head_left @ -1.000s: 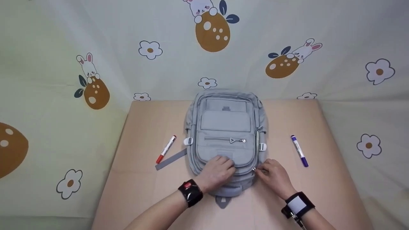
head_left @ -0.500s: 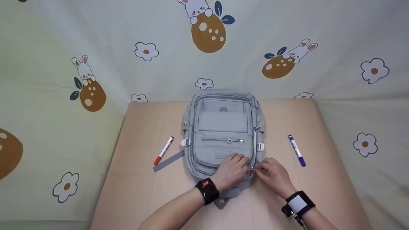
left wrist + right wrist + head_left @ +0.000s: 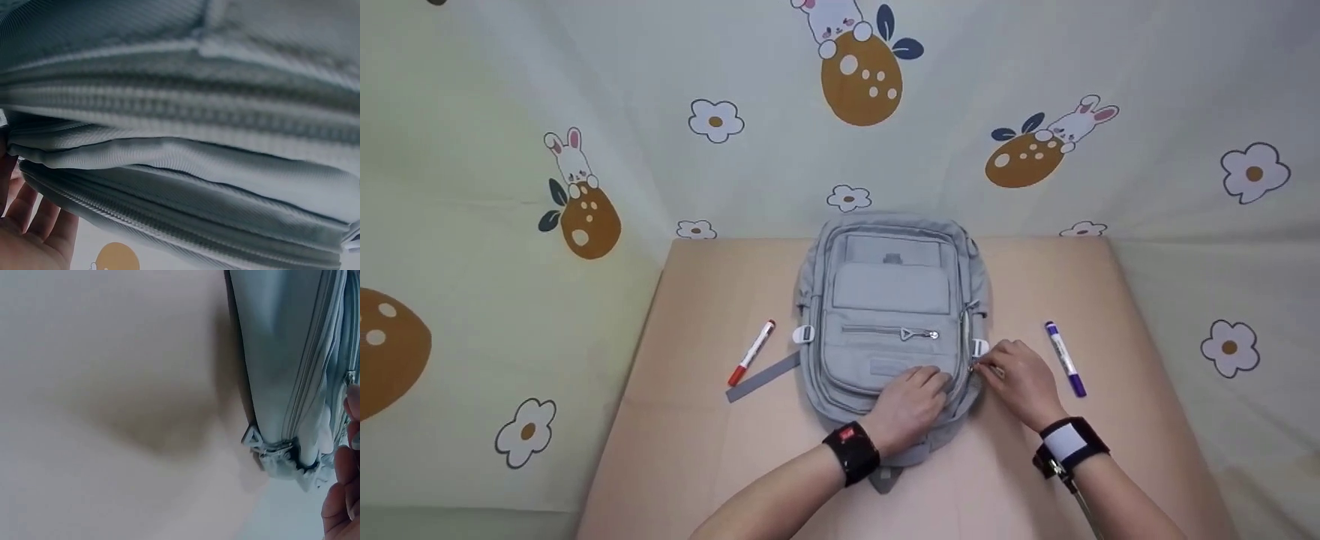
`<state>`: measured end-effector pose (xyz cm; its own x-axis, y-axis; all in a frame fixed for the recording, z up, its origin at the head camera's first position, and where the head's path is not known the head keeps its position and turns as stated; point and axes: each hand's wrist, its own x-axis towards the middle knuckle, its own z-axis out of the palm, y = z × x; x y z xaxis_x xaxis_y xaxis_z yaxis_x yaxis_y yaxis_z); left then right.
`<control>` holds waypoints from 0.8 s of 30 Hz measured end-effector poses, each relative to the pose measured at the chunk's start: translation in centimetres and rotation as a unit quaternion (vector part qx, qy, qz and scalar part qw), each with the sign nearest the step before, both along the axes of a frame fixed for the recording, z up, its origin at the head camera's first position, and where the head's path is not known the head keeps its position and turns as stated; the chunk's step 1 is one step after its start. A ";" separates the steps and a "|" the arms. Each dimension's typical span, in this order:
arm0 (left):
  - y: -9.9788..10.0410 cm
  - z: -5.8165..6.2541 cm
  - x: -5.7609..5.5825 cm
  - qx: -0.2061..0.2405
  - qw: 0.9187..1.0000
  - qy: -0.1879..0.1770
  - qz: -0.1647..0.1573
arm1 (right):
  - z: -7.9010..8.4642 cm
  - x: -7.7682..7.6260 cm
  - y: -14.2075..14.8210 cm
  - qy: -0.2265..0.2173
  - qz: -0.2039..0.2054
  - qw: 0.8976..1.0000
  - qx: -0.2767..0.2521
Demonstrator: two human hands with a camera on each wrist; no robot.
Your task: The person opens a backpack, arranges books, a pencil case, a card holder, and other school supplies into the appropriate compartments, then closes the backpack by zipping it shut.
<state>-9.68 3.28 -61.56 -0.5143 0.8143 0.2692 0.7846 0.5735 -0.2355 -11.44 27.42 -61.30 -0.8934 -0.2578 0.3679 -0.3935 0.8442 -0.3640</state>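
A grey backpack (image 3: 891,289) lies front side up on the table, its top towards the patterned cloth. My left hand (image 3: 909,409) holds the lower right front of the bag; in the left wrist view its bent fingers (image 3: 45,219) are at the zippered edge. At the bag's right side my right hand (image 3: 1024,382) pinches a small metal zipper pull (image 3: 351,377), just below the white side buckle (image 3: 979,347). The fingertips hide part of the pull. Between it and another slider (image 3: 971,306) higher up, a pale strip shows along the zipper.
A red marker (image 3: 751,352) and a grey strap (image 3: 765,376) lie left of the bag. To its right lies a purple-blue marker (image 3: 1066,358). Behind the tan table (image 3: 682,450) hangs cloth (image 3: 765,172) printed with rabbits and flowers.
My right hand has moved up along the bag's right side with the zipper pull. My left hand has shifted right across the lower front. The markers lie as before.
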 end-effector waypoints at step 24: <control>-0.1 0.2 -0.1 0.001 1.000 -0.022 -0.002 | 0.2 -3.6 0.7 0.015 0.013 1.000 0.002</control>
<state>-9.80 3.15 -61.34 -0.5228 0.8153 0.2489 0.7959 0.5715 -0.2001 -15.07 28.11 -61.12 -0.8755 -0.2816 0.3928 -0.4252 0.8351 -0.3489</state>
